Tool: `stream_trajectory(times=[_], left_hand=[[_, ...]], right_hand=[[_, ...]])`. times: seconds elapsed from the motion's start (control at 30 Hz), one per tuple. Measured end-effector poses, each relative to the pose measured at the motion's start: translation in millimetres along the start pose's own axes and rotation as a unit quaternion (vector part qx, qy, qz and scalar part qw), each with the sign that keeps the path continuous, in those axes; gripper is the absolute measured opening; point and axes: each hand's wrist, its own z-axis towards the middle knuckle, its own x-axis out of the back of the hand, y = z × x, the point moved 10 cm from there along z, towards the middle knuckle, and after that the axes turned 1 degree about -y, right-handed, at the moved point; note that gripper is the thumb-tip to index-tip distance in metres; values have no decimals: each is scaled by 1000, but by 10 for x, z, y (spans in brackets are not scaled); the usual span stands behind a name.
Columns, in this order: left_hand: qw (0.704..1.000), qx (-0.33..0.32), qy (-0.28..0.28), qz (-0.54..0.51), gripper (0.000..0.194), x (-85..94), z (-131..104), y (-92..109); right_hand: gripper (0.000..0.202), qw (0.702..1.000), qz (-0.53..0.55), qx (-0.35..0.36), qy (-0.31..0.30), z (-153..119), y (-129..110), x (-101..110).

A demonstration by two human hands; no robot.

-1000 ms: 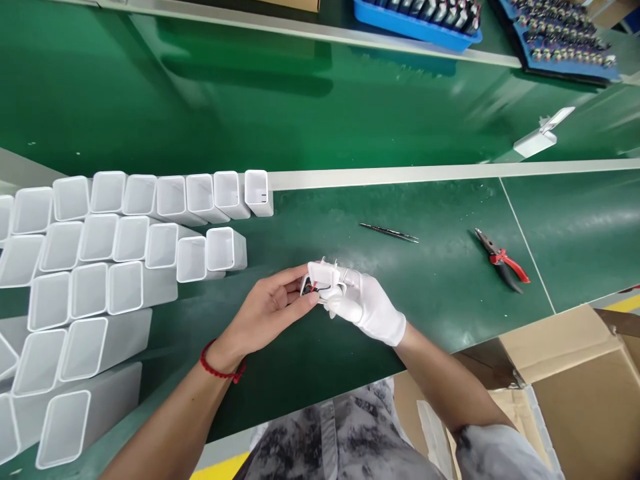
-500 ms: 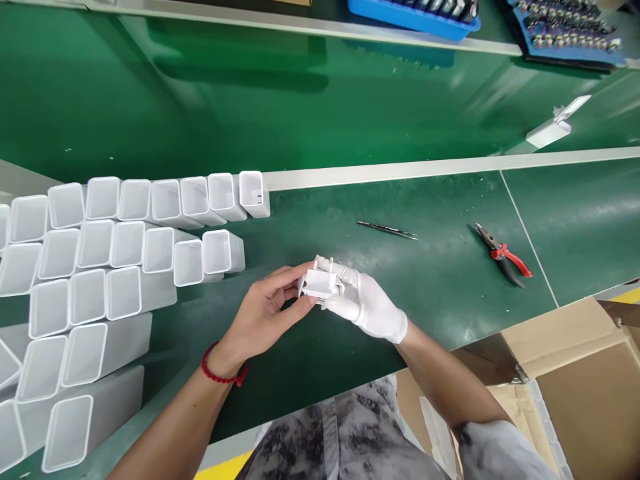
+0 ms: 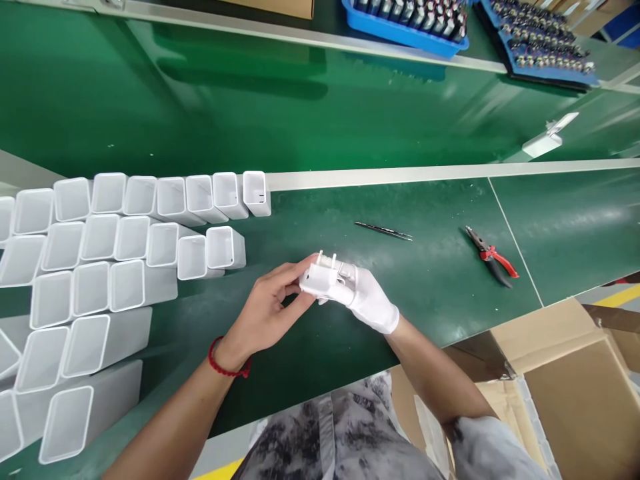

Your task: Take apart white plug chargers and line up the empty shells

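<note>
The white plastic part (image 3: pixel 320 281) is held above the tabletop (image 3: pixel 425 280), between its near and far edges. The bare left hand (image 3: pixel 273 303) pinches one end; the gloved right hand (image 3: pixel 371 299) clasps the other. If either grip loosens, it could twist and drop.

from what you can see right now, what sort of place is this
Probably an assembly workshop: rows of matching white containers and pliers on a green workbench, plus a blue tray of similar parts.
</note>
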Motion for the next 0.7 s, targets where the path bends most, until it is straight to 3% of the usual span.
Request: stream_trajectory(times=[0.1, 0.33, 0.6, 0.7], left_hand=[[999, -3, -12, 38, 43, -3, -4, 36], [993, -37, -8, 109, 45, -13, -71, 181], [999, 29, 34, -7, 41, 88, 33, 26], [995, 80, 45, -42, 41, 84, 38, -27]], right_hand=[[52, 1000, -20, -10, -14, 6, -16, -6], [56, 998, 56, -1, 10, -41, 74, -14], [63, 993, 99, 2, -68, -44, 56, -33], [57, 995, 19, 50, -86, -65, -89, -17]])
